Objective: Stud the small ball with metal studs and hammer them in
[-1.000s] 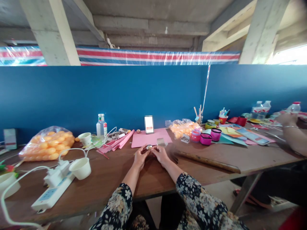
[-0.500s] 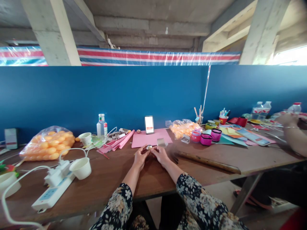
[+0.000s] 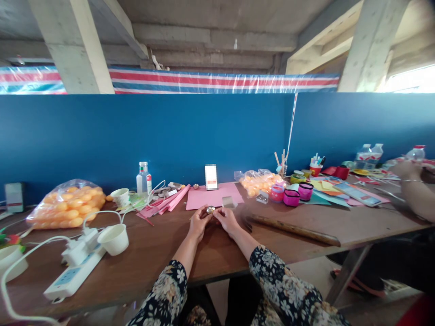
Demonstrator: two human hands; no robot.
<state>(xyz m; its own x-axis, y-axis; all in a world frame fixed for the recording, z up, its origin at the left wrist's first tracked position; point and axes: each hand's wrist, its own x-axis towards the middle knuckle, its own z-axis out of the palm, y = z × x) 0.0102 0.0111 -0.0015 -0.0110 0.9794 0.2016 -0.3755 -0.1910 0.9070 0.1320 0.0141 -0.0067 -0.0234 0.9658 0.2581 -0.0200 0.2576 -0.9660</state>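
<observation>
Over the brown table [image 3: 163, 253], my left hand [image 3: 200, 222] pinches a small, shiny, rounded metal piece [image 3: 210, 209] between thumb and fingers. My right hand [image 3: 227, 220] meets it from the other side, its thumb and finger closed at the piece's right edge. The two hands almost touch, and the fingers cover part of the piece. Just beyond them lie pink paper [image 3: 197, 198] and a silvery rectangular piece [image 3: 229, 202]. A phone [image 3: 211, 177] stands upright at the back of the paper. Another small round metal piece [image 3: 196, 186] sits to its left.
On the right lies a wooden handle [image 3: 295, 230], its left end blurred. Bags of orange balls [image 3: 68, 206] stand at both sides. A power strip [image 3: 74, 271] and a white cup [image 3: 113, 239] are front left. A co-worker's arm [image 3: 416, 194] rests far right; a blue partition [image 3: 204, 131] rises behind.
The hands and the metal piece stay nearly in place, with at most a tiny turn of the piece. The whole view has shifted very slightly.
</observation>
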